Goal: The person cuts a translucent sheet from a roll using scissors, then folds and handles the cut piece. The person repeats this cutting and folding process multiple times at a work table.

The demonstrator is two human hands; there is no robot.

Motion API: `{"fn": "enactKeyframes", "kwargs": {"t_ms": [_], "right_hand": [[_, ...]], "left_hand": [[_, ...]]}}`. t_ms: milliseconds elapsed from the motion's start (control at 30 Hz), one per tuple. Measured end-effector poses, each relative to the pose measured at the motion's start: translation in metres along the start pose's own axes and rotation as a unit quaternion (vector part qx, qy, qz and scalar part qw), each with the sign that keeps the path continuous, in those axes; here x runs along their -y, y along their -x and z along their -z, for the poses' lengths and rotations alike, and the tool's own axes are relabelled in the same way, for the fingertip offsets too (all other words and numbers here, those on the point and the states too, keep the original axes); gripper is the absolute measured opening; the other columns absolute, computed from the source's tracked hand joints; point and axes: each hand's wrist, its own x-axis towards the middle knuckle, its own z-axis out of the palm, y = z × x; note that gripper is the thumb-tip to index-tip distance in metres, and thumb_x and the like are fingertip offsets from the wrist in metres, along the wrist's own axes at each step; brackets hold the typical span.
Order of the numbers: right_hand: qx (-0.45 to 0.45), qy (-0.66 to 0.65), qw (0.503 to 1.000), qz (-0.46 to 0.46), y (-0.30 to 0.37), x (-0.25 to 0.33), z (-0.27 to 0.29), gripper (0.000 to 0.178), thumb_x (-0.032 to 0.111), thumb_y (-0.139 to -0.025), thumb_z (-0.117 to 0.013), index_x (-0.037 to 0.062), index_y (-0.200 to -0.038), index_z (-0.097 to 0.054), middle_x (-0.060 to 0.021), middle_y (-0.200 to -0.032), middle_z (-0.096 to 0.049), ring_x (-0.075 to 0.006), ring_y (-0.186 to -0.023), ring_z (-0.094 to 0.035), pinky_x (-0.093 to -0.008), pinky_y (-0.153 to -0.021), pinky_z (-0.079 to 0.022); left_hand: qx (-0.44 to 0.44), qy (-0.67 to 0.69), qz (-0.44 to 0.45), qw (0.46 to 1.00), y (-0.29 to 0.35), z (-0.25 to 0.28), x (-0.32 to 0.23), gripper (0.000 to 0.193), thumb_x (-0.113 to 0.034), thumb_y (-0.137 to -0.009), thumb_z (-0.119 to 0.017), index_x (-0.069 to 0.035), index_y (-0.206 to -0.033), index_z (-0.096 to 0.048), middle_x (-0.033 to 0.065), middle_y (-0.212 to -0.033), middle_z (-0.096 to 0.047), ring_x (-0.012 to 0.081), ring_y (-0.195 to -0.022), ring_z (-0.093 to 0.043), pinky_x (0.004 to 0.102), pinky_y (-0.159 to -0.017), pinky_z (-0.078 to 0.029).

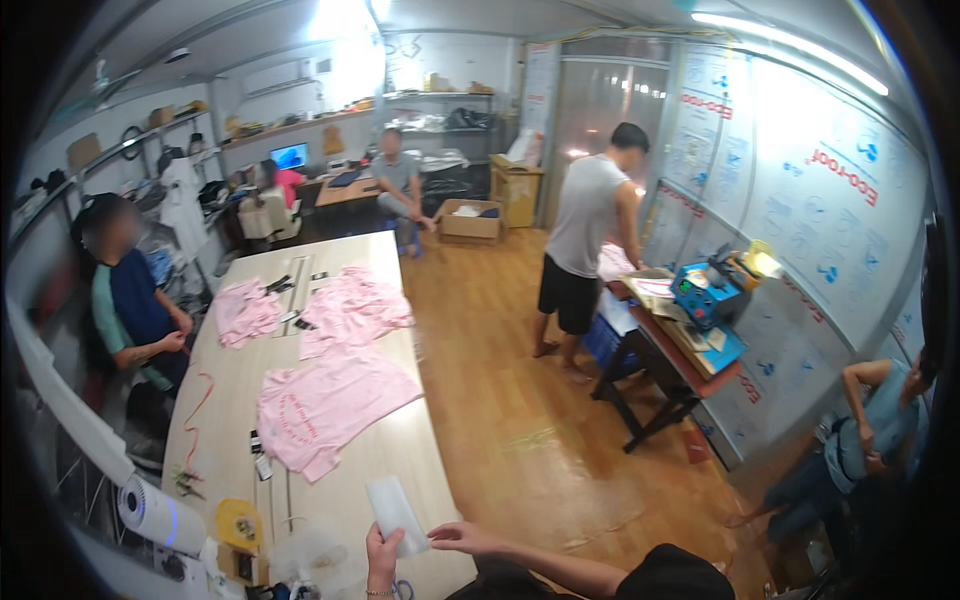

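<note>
My left hand (pixel 381 556) is closed around the lower part of a flat, whitish, translucent plastic sheet or bag (pixel 392 503), held over the near end of the table. My right hand (pixel 462 538) reaches in from the right, its fingers stretched toward the sheet's lower right edge. Whether the fingertips touch it is too small to tell. Just below the sheet, a blue scissor-like handle (pixel 403 590) shows in part. Farther up the table lies a spread pink shirt (pixel 335 408) with red print. Two more pink garments, one crumpled (pixel 355 305) and one smaller (pixel 247 310), lie beyond it.
The long pale table (pixel 405 445) also carries dark and white tags (pixel 262 467), a red cord (pixel 200 405) and a yellow tape roll (pixel 238 522). A white cylindrical device (pixel 160 515) stands at its left edge. Several people surround me; one stands by a blue machine (pixel 708 295).
</note>
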Motion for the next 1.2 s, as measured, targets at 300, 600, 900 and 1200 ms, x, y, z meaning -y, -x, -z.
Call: {"fn": "enactKeyframes", "kwargs": {"t_ms": [300, 600, 900, 1200], "right_hand": [[-0.039, -0.002, 0.999, -0.019, 0.007, 0.013, 0.032, 0.064, 0.051, -0.103, -0.071, 0.0049, -0.146, -0.064, -0.0174, -0.139, -0.071, -0.0267, -0.127, -0.068, -0.0401, -0.109, -0.053], [-0.090, -0.044, 0.994, -0.037, 0.006, 0.029, 0.041, 0.077, 0.047, -0.098, -0.079, 0.0041, -0.156, -0.051, -0.0164, -0.138, -0.070, -0.0238, -0.120, -0.068, -0.0391, -0.102, -0.055], [-0.120, -0.178, 0.977, 0.011, 0.009, 0.073, 0.049, 0.067, 0.035, -0.092, -0.088, 0.0004, -0.143, -0.061, -0.0103, -0.127, -0.073, -0.0193, -0.118, -0.068, -0.0357, -0.098, -0.056], [-0.135, -0.120, 0.984, -0.009, 0.023, 0.040, 0.047, 0.049, 0.032, -0.091, -0.088, 0.0009, -0.126, -0.074, -0.0091, -0.116, -0.077, -0.0196, -0.107, -0.073, -0.0376, -0.094, -0.058]], "left_hand": [[-0.395, 0.323, -0.071, 0.857, -0.015, 0.120, -0.048, 0.045, -0.036, -0.101, -0.073, -0.009, -0.134, -0.060, 0.0019, -0.123, -0.067, 0.0172, -0.113, -0.062, 0.0298, -0.086, -0.049], [-0.328, 0.196, -0.071, 0.922, -0.034, 0.078, -0.017, 0.042, -0.019, -0.104, -0.071, -0.006, -0.141, -0.058, 0.0103, -0.131, -0.068, 0.0192, -0.115, -0.067, 0.0392, -0.101, -0.055], [0.166, 0.021, 0.079, 0.983, 0.009, -0.086, 0.002, 0.036, -0.013, -0.101, -0.075, -0.002, -0.135, -0.066, 0.0058, -0.122, -0.075, 0.0149, -0.109, -0.070, 0.0348, -0.095, -0.057], [0.218, -0.055, 0.121, 0.967, 0.022, -0.081, 0.073, 0.043, -0.018, -0.101, -0.078, 0.001, -0.137, -0.064, 0.0079, -0.123, -0.074, 0.0164, -0.109, -0.070, 0.0335, -0.095, -0.057]]}}
